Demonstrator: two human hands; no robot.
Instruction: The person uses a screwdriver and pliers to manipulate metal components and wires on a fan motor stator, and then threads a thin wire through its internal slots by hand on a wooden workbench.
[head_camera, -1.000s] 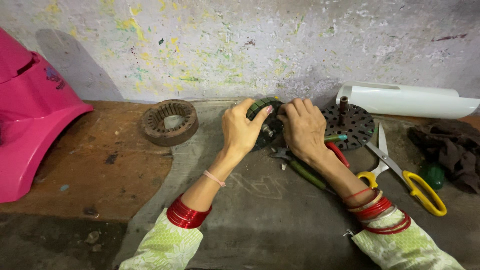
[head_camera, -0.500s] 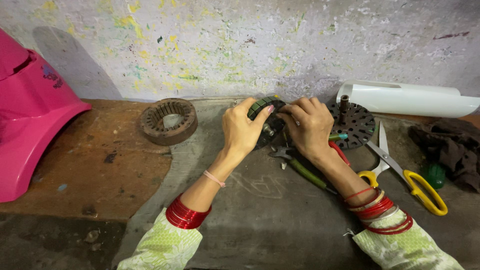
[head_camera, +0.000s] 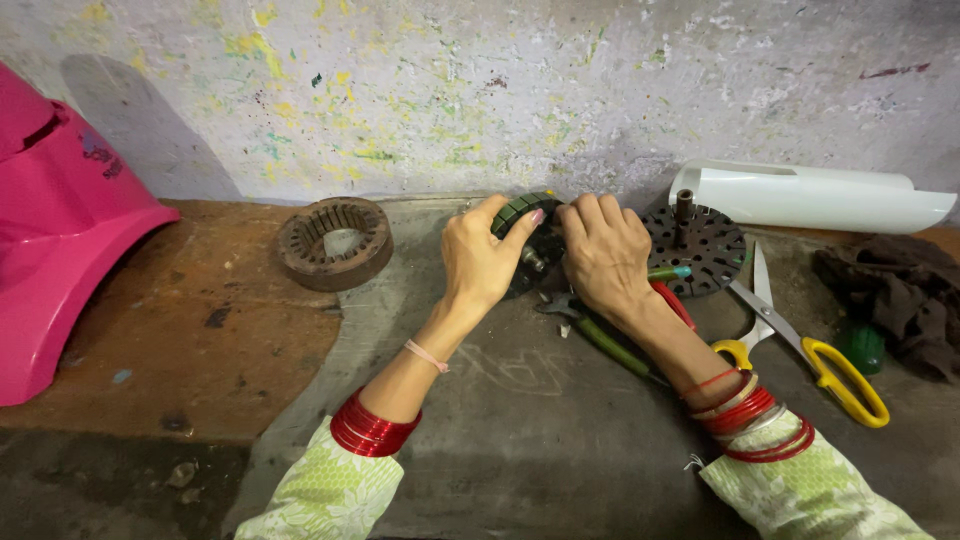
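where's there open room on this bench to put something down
Bare grey slab lies in front of the left hand and right hand, between the forearms. Bare brown board sits between the pink cover and the metal ring. Right is crowded: perforated disc, scissors, white roll, dark rag.
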